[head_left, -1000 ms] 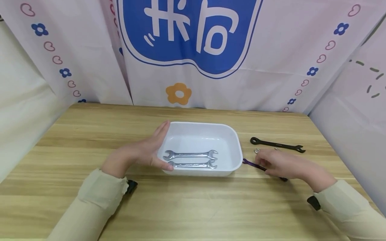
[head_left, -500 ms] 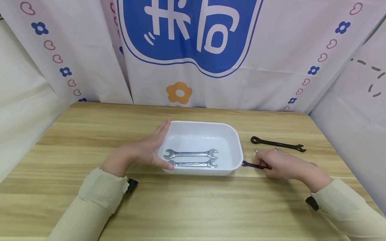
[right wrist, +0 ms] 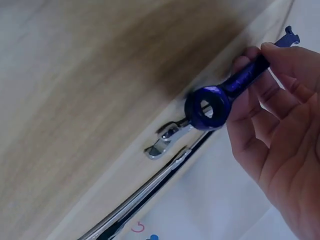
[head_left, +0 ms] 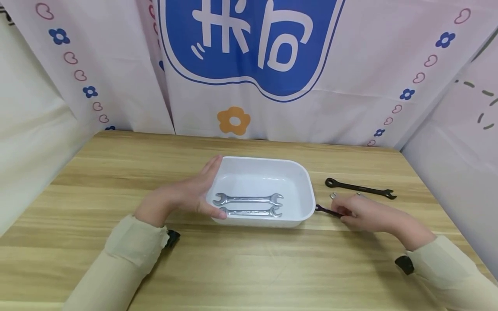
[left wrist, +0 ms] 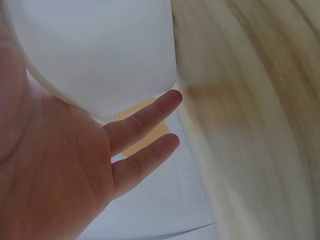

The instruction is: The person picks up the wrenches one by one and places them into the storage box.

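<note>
My left hand (head_left: 188, 196) lies spread against the left end of a white plastic bin (head_left: 268, 183), thumb at the front rim. In the left wrist view two straight fingers (left wrist: 145, 120) reach along the bin's outer wall. Inside the bin, two silver double open-end wrenches, a rear one (head_left: 249, 199) and a front one (head_left: 250, 212), lie side by side. To the bin's right, my right hand (head_left: 369, 214) pinches a purple combination wrench (right wrist: 245, 80) between thumb and fingers. Its ring end shows in the right wrist view. In the head view one tip (head_left: 320, 208) overlaps the bin's right side.
A black combination wrench (head_left: 362, 188) lies on the wooden table (head_left: 253, 268) beyond my right hand. Silver wrench ends (right wrist: 165, 142) show on the table behind that hand, mostly hidden in the head view. A printed cloth (head_left: 194, 103) hangs along the back edge.
The purple wrench's far end, visible past my right hand one second ago, is now hidden behind it as the hand closes on the wrench. The left hand and bin stay put.
</note>
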{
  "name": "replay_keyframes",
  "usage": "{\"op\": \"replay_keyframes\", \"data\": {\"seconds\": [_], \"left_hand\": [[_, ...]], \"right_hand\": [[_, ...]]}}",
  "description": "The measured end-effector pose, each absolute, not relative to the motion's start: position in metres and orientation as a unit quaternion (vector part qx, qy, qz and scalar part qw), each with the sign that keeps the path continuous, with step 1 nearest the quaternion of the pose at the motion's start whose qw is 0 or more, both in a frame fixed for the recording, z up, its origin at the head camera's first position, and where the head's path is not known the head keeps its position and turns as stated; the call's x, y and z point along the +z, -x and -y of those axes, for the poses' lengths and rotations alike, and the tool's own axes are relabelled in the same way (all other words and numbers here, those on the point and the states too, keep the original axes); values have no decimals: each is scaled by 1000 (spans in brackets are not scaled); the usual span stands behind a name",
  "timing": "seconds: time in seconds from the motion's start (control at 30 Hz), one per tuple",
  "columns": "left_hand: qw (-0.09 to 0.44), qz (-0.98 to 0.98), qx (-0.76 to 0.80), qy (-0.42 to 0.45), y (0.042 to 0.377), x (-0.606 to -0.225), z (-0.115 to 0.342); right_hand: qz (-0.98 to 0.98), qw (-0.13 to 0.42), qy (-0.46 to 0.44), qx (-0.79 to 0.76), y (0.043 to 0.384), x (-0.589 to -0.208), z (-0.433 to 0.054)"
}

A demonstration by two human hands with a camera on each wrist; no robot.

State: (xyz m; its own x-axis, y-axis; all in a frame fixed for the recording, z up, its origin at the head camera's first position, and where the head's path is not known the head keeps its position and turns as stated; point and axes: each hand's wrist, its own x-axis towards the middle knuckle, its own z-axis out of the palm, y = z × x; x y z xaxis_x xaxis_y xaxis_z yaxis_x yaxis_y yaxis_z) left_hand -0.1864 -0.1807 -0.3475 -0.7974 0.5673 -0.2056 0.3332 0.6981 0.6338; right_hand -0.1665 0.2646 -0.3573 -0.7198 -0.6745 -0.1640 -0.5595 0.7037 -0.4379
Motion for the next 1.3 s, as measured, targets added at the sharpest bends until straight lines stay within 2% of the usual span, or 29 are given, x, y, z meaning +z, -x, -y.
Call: {"op": "replay_keyframes", "data": {"seconds": [0.1, 0.43, 0.7, 0.93, 1.3], "left_hand": [[197, -901, 296, -250, 187, -347, 180], [193, -899, 296, -257, 187, -345, 179], [193, -897, 298, -265, 186, -344, 177], [200, -898, 294, -260, 186, -345, 177], [197, -898, 302, -253, 185, -347, 181]], "right_hand": [[-906, 153, 343, -194, 167, -356, -268], [-924, 76, 316, -203, 166, -341, -275], [-918, 13, 329, -222, 168, -340, -275], [-903, -19, 342, -259, 173, -335, -269], [-894, 4, 333, -301, 177, -326, -240]]}}
